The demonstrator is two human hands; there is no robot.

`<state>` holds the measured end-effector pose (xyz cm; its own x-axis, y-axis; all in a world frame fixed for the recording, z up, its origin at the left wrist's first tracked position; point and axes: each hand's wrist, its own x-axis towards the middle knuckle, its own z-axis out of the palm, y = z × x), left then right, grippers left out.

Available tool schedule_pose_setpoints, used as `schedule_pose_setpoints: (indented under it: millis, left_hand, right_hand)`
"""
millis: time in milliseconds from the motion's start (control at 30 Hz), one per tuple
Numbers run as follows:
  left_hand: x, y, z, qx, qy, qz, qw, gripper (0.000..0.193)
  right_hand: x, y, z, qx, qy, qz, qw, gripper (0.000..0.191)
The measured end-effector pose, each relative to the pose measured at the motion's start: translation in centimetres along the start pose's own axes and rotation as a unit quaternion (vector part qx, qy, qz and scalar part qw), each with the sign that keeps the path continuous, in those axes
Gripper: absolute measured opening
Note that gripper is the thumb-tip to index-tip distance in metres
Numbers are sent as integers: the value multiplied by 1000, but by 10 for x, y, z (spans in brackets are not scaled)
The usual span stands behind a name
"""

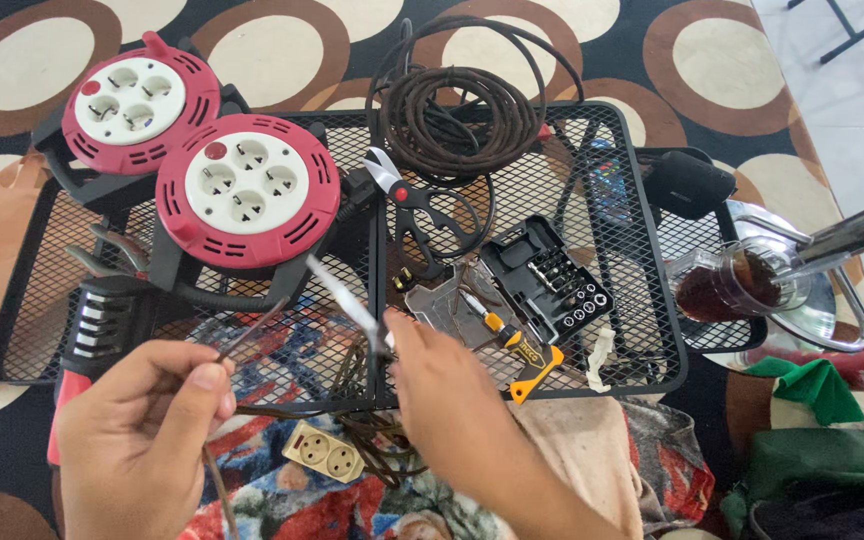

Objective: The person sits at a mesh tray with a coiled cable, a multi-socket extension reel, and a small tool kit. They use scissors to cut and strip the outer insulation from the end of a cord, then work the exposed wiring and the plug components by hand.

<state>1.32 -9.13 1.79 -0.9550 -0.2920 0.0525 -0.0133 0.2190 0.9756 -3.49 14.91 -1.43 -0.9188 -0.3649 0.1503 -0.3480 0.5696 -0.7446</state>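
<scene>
While the left hand [142, 430] pinches a brown wire [252, 335], the right hand [442, 390] hovers.

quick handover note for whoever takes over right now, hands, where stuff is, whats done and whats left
Left hand: pinching a thin brown wire between thumb and fingers.
Right hand: holding a slim white tool, blurred, near the wire end.
On the mesh table: two red cable reels, coiled brown cable, scissors, open bit case, yellow screwdriver. Beige socket strip lies below the table edge.
Done: wire picked up. Left: work on the wire end; I cannot tell how far it is.
</scene>
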Motion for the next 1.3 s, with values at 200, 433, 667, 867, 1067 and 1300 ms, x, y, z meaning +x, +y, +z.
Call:
schedule_pose_setpoints:
  millis: [200,433,667,867,1067,1300]
  left_hand:
    - [15,5,10,-27,2,1,1000,12]
    - [17,15,16,-23,1,14,1000,11]
    - [-6,23,25,61,25,4,998,10]
    - [-17,25,23,34,1,25,999,11]
    - [-21,28,22,32,-46,59,997,15]
    - [-21,32,23,30,-57,61,996,16]
  right_hand:
    - [18,8,-23,54,85,-15,995,34]
    - [1,-14,-44,278,-21,114,953,52]
    - [-21,-37,-48,345,-166,58,922,56]
    - [-20,-42,-45,371,-202,44,905,55]
    - [-18,-44,-48,414,-208,25,886,55]
    - [-11,-55,-61,369,-212,38,904,53]
